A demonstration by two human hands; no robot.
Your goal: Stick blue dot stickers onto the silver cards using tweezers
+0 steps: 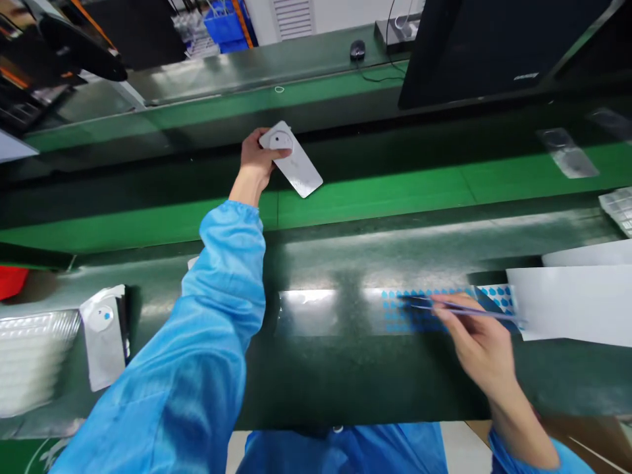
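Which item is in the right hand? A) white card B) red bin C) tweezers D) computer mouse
C: the right hand pinches slim tweezers, their tips over the blue-dotted sheet; the white card is in the left hand.

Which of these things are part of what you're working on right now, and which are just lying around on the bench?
In use:
the left hand holding a white rectangular plate
the right hand holding tweezers
a sheet of blue dots under the tweezer tips

Lying about:
a similar white plate with a blue dot
a clear plastic piece
a computer mouse
a monitor
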